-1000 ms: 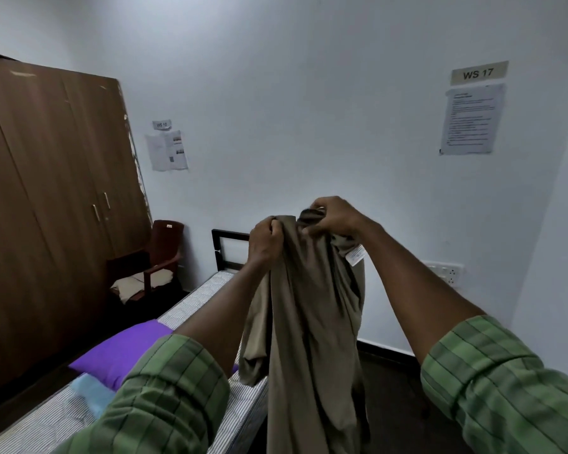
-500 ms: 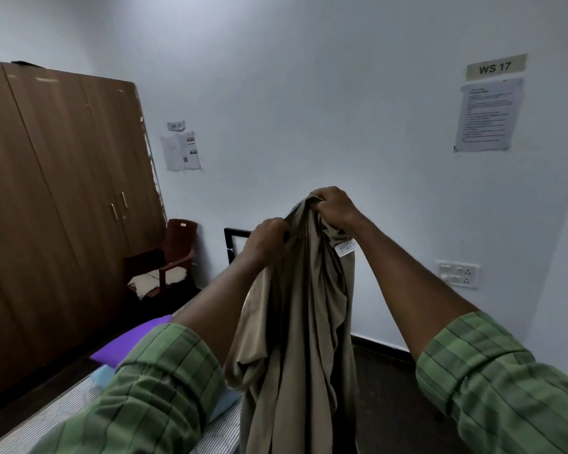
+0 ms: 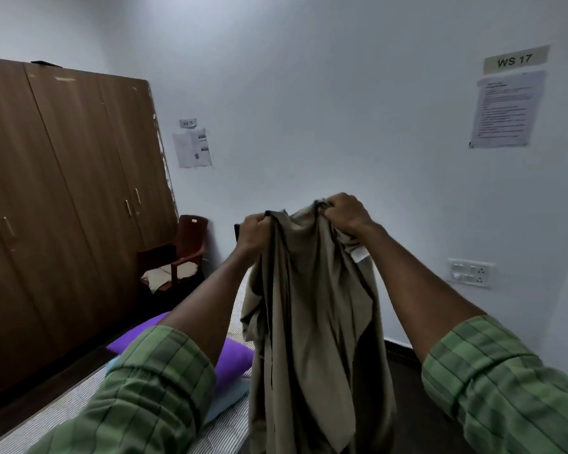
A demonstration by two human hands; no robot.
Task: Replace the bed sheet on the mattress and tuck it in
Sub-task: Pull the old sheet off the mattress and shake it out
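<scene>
A beige bed sheet (image 3: 312, 322) hangs bunched in front of me, held up at chest height. My left hand (image 3: 253, 232) grips its top edge on the left, and my right hand (image 3: 345, 213) grips the top edge a little to the right, with a white label dangling below that hand. Between the two hands the cloth sags in folds. The striped bare mattress (image 3: 63, 407) lies low at the left, partly hidden by my left sleeve.
A purple pillow (image 3: 233, 358) and a pale blue one (image 3: 223, 404) lie on the mattress. A brown wardrobe (image 3: 63, 208) fills the left wall, with a dark chair (image 3: 184, 250) beside it. The bed's black headboard (image 3: 237, 231) peeks out behind my left hand. Dark floor lies to the right.
My hands have drawn apart along the sheet's top edge, spreading the cloth between them. The view has shifted slightly, showing more of the wardrobe.
</scene>
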